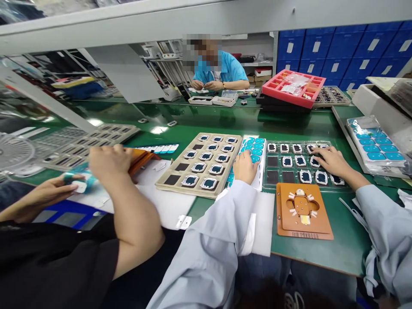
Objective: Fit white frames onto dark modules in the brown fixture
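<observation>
Left hand lies fingers spread on the blue sticker sheet, mid-frame. Right of centre, the right hand reaches into the clear tray; can't tell if it's pinching.

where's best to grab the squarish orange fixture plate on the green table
Probably take the squarish orange plate by its left and right edges, from the near side: it lies flat, recesses cut its middle, and its far edge crowds the clear plastic tray.

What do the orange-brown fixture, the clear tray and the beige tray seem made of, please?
Orange-brown fixture: probably smooth plastic or resin board; even colour, crisp pockets.
Clear tray: likely thin glossy plastic; green shows through, edges glint.
Beige tray: dull, opaque; perhaps moulded pulp or plastic.
</observation>
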Available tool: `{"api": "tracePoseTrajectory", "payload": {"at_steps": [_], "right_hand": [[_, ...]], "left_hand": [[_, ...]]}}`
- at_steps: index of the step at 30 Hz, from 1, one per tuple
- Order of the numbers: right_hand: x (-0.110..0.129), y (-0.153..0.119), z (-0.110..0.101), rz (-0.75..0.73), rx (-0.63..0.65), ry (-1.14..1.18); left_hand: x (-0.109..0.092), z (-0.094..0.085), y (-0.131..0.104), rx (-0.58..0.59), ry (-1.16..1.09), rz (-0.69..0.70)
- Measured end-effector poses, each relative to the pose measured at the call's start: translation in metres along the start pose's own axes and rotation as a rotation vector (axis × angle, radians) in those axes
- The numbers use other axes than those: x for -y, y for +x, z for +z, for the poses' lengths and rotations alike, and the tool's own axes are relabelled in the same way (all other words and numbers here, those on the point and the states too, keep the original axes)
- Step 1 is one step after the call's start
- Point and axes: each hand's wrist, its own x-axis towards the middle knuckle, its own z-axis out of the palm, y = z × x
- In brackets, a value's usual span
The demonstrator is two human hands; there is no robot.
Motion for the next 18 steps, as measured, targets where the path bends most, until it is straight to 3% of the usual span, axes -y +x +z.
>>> {"api": "tracePoseTrajectory", "payload": {"at_steps": [18], "right_hand": [[0.0007, -0.001, 0.0033, 0.026, 0.006, 0.017]], "left_hand": [[0.0008, 0.0004, -0.003, -0.023, 0.039, -0.016]]}}
